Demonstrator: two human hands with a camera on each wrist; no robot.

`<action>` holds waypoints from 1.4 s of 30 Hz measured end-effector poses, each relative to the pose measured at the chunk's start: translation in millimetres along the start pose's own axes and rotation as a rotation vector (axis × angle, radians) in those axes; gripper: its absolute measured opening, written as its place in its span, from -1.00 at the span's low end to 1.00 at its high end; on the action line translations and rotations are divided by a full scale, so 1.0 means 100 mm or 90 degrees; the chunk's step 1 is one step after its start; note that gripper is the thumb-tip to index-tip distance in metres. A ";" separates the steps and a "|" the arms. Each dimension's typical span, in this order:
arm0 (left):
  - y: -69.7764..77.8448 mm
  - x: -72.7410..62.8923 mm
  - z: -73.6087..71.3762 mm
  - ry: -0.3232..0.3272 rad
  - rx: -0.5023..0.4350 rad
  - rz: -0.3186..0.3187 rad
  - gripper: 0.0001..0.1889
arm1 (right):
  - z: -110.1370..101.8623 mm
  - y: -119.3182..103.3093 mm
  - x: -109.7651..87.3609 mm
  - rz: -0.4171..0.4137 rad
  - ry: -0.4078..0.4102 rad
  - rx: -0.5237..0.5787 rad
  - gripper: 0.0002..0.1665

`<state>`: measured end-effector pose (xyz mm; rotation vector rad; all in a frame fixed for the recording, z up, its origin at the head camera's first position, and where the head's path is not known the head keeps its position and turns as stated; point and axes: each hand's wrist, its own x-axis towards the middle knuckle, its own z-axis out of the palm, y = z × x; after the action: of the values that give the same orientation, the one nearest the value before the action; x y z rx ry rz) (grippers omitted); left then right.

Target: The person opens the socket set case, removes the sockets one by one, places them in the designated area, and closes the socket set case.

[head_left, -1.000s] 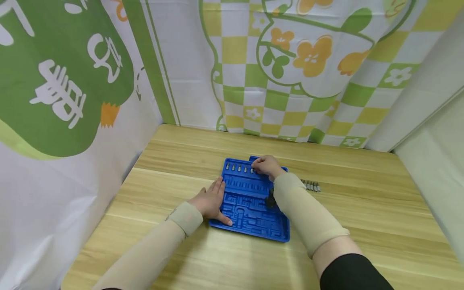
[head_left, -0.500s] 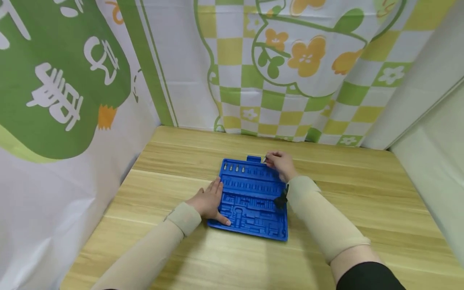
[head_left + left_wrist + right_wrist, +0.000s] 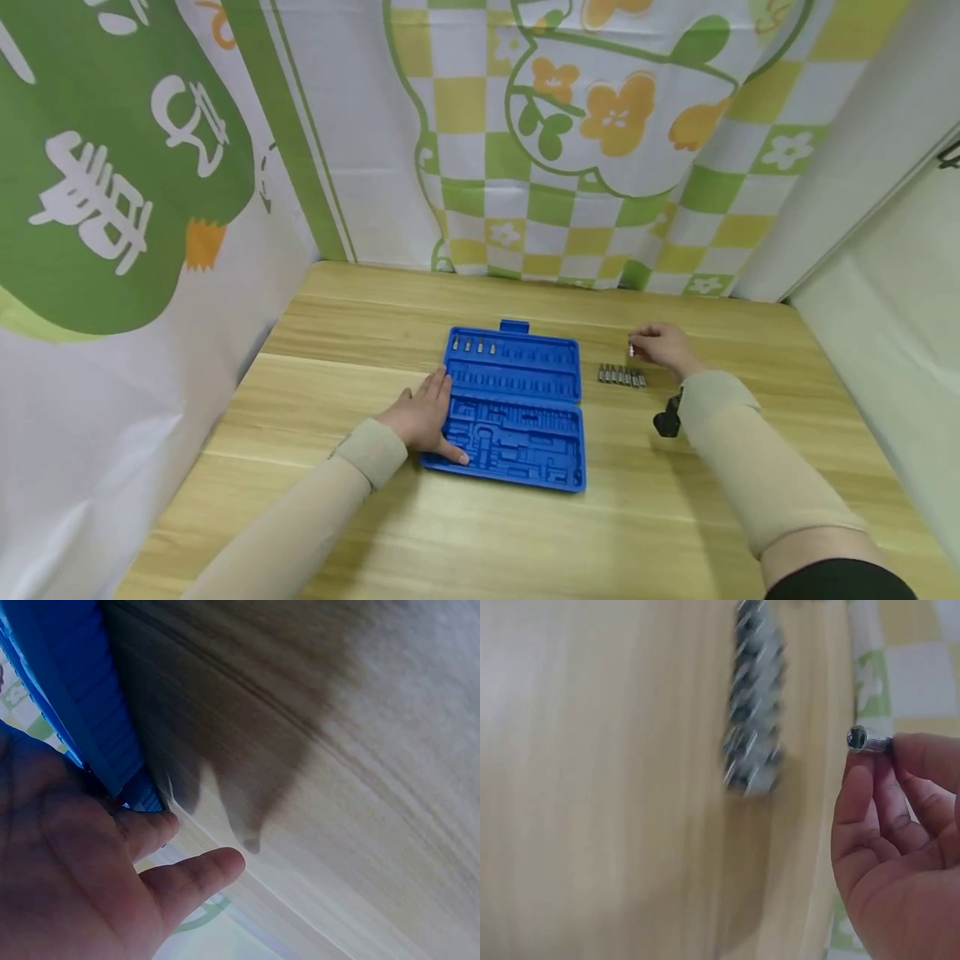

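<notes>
A blue plastic tool case (image 3: 514, 392) lies unfolded on the wooden table, its moulded slots facing up. My left hand (image 3: 422, 415) rests against its left edge, fingers straight and thumb over the near corner; the left wrist view shows this hand (image 3: 75, 870) beside the case's side wall (image 3: 82, 697). Between thumb and fingertips, my right hand (image 3: 667, 346) pinches a small silver socket (image 3: 870, 740), hollow end outward, above the table. Just below that hand lies a row of similar metal sockets (image 3: 622, 376). Several more sockets (image 3: 480, 346) sit in the case's far-left slots.
The wooden table (image 3: 510, 542) extends around the case. Behind it hangs a checked, flowered cloth (image 3: 540, 200), with a white and green cloth (image 3: 172, 275) along the left. A dark wrist camera (image 3: 667, 419) hangs under my right wrist.
My right hand has lifted a socket out of the case's top row and carried it right, to beside the row on the table. My left hand stays at the case edge.
</notes>
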<state>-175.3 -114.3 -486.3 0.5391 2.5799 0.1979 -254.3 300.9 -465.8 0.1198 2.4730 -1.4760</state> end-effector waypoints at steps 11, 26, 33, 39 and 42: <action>0.02 -0.05 -0.04 -0.008 0.002 0.000 0.45 | -0.18 0.25 -0.13 0.003 -0.032 -0.240 -0.63; 0.04 -0.06 -0.04 -0.002 -0.015 -0.003 0.46 | -0.14 0.20 -0.17 0.046 -0.073 -0.257 -0.66; 0.03 -0.05 -0.04 -0.001 -0.011 -0.002 0.46 | -0.12 0.20 -0.17 0.047 -0.066 -0.258 -0.71; 0.02 -0.04 -0.02 0.000 -0.011 -0.001 0.47 | -0.12 0.19 -0.16 0.052 -0.073 -0.259 -0.74; 0.01 -0.03 -0.02 0.000 -0.011 -0.002 0.47 | -0.12 0.18 -0.15 0.060 -0.080 -0.254 -0.70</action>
<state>-173.5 -115.1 -483.1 0.5291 2.5767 0.2194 -238.3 321.1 -471.5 0.0619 2.5614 -0.9006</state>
